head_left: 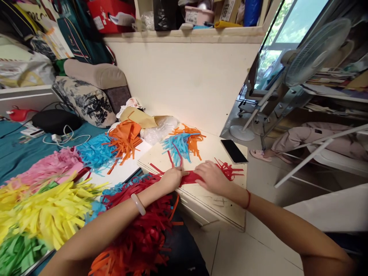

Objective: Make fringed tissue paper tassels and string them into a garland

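Observation:
A red fringed paper strip [189, 178] lies across the corner of the pale wooden cabinet top [172, 165], its cut ends [229, 170] spread out to the right. My left hand [173, 179] pinches the left part of the strip, with thin red strands rising above the fingers. Curled over its right part is my right hand [212, 177], the fingertips pressed on the paper and the thumb mostly hidden. Below my left forearm a bundle of dark red fringe [143, 226] rests over my lap. Blue fringe [179, 145] and orange fringe [197, 137] lie beyond my hands.
A black phone [234, 151] lies at the cabinet's right. To the left spread yellow fringe [57, 211], pink fringe [48, 166], green fringe [23, 247], more blue fringe [97, 151] and orange paper [124, 138]. A fan [319, 51] and a seated person's leg [301, 140] are at right.

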### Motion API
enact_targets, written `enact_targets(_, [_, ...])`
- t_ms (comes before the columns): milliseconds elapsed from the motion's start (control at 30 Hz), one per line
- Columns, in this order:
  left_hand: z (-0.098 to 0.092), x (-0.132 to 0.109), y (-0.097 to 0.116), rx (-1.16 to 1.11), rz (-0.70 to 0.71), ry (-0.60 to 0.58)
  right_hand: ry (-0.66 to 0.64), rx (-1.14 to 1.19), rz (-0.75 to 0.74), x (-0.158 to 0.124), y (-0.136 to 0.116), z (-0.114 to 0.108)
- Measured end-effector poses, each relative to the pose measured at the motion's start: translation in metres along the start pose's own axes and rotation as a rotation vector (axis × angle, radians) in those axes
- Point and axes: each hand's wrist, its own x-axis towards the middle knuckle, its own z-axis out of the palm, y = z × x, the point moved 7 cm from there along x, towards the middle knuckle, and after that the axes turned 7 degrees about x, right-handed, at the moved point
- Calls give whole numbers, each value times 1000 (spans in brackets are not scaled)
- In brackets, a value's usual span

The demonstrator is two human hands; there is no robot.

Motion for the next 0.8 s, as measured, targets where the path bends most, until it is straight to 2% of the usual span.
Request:
enact_targets(67, [-4, -1, 1, 7, -5, -7, 65, -42, -172, -11, -18, 9])
enact_targets(100, [-7, -2, 3, 21, -11, -4, 92, -53, -209, -15, -21, 13])
enact_targets(200, [-22, -9, 17, 139, 39, 97, 125, -27, -187, -16, -15, 19])
enact_targets(300, [-29, -18, 41, 253, 197, 208, 122, 36, -165, -9, -9, 15])
enact_targets(400, [-18, -16, 52, 342, 267, 177, 103, 111, -146, -4, -8, 8])
enact_targets(467, [-9, -11, 53, 421, 256, 160, 84, 138, -124, -3, -8, 5])
enact_targets(567, [-3, -3, 53, 495, 246, 199, 70, 108, -96, -2, -8, 5])
enact_targets(800, [1, 2, 56, 488, 229, 257, 201, -80, -128, -8, -14, 21])
